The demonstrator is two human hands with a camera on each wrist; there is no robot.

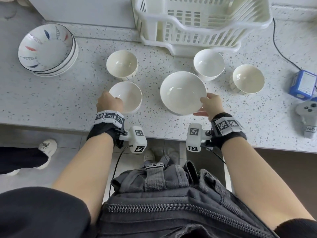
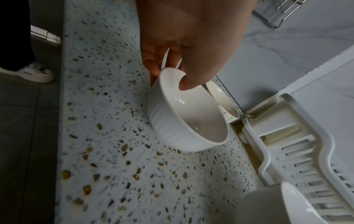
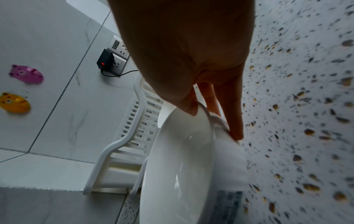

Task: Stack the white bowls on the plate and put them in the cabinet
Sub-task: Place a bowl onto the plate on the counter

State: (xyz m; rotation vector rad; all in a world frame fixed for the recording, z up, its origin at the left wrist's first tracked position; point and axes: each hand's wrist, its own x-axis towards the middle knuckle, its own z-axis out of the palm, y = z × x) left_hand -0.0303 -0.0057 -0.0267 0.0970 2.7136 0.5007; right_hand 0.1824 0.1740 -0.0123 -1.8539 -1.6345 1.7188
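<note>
L hand [image 1: 109, 103] pinches near rim of small bowl [image 1: 127, 97]; R hand [image 1: 210, 105] grips plate [image 1: 182, 92] right edge.

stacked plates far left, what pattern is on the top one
White with red, blue and grey leaf-like marks and a dark rim line on the top plate. Head view shows it best.

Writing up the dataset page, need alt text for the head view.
Seen from above, the left hand pinches the rim of a small white bowl while the right hand holds a wide white plate by its edge on a speckled counter. Three more small bowls, stacked patterned plates and a white dish rack sit behind.
</note>
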